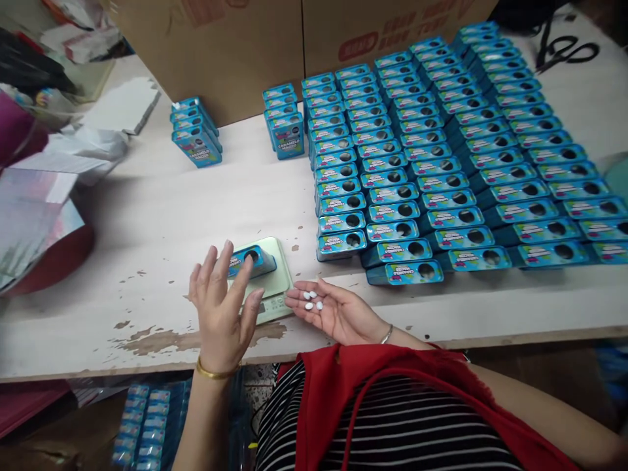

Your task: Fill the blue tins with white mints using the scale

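A small pale green scale [279, 282] sits on the white worktable [161, 216] near its front edge. On the scale lies a blue candy tin [260, 260] with a round hole in its top. My left hand [220, 307] hovers open just left of the tin, fingers spread, holding nothing. My right hand [333, 313] rests palm up to the right of the scale. Several small white candies [312, 300] lie on its open palm.
Many blue candy tins [456, 163] stand in rows across the right half of the table, with two short stacks [196, 134] farther left. Cardboard boxes [255, 46] stand behind. Black scissors [564, 52] lie far right. Foil sheets [34, 209] lie at the left. More tins [142, 425] sit below the table.
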A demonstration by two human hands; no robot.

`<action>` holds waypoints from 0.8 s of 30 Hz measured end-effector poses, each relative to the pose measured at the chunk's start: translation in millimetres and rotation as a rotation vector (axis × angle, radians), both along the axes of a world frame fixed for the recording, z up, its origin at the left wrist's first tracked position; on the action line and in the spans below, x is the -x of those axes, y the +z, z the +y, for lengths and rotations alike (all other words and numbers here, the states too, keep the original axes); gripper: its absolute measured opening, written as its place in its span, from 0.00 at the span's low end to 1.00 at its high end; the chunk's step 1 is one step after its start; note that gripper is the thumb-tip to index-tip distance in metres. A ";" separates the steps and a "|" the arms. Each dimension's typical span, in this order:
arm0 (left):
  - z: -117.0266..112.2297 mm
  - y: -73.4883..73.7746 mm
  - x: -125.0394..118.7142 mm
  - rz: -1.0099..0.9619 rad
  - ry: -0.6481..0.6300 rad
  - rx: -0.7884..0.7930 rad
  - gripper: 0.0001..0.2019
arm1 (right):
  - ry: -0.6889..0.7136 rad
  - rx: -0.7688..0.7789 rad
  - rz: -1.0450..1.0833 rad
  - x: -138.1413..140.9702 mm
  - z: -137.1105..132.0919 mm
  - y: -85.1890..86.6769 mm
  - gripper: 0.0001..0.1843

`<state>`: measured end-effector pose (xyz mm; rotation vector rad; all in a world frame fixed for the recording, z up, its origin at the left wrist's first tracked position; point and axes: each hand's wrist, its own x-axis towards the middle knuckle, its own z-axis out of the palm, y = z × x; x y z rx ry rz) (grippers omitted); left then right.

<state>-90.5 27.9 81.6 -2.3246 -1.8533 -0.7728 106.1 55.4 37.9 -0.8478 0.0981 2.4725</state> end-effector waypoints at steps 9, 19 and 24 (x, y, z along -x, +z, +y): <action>-16.4 -15.9 -54.2 -0.200 -0.271 0.406 0.11 | 0.029 -0.023 0.098 -1.0 -7.6 0.0 0.15; -30.8 -25.1 -76.7 -0.234 -0.061 0.531 0.08 | 0.093 0.018 0.040 -4.5 -17.1 -7.7 0.11; -31.4 -30.7 -75.8 -0.269 -0.115 0.443 0.09 | 0.033 0.004 0.005 -2.7 -15.4 -7.9 0.09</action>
